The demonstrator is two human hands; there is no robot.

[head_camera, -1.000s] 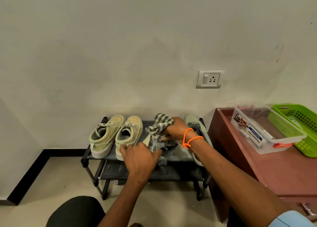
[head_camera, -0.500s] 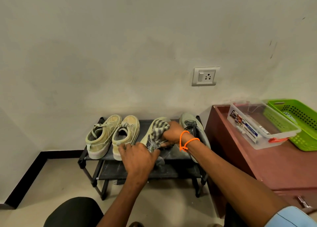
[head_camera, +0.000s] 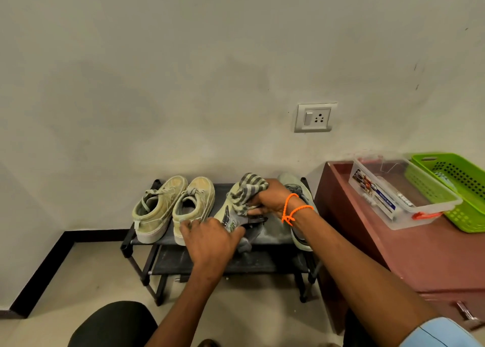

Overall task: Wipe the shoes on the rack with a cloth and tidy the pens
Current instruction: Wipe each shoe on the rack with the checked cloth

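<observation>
A black two-tier shoe rack (head_camera: 147, 241) stands against the wall. Two pale green canvas shoes (head_camera: 160, 207) sit side by side on its top left. My left hand (head_camera: 210, 241) grips the heel of a grey-green sneaker (head_camera: 225, 215) in the rack's middle. My right hand (head_camera: 273, 199), with orange threads at the wrist, holds a bunched grey-striped cloth (head_camera: 246, 191) pressed against that sneaker's upper. Its mate (head_camera: 299, 189) lies at the rack's right end, partly hidden by my right forearm. No pens are clearly visible.
A reddish-brown cabinet (head_camera: 409, 257) stands right of the rack, carrying a clear plastic box (head_camera: 393, 197) and a green perforated basket (head_camera: 462, 186). A wall socket (head_camera: 316, 117) is above the rack. A dark rounded shape (head_camera: 112, 323) sits at the bottom left on the tiled floor.
My right hand has rubbed the cloth back and forth along the middle sneaker, down toward the heel and back up toward the toe. My left hand has kept its grip.
</observation>
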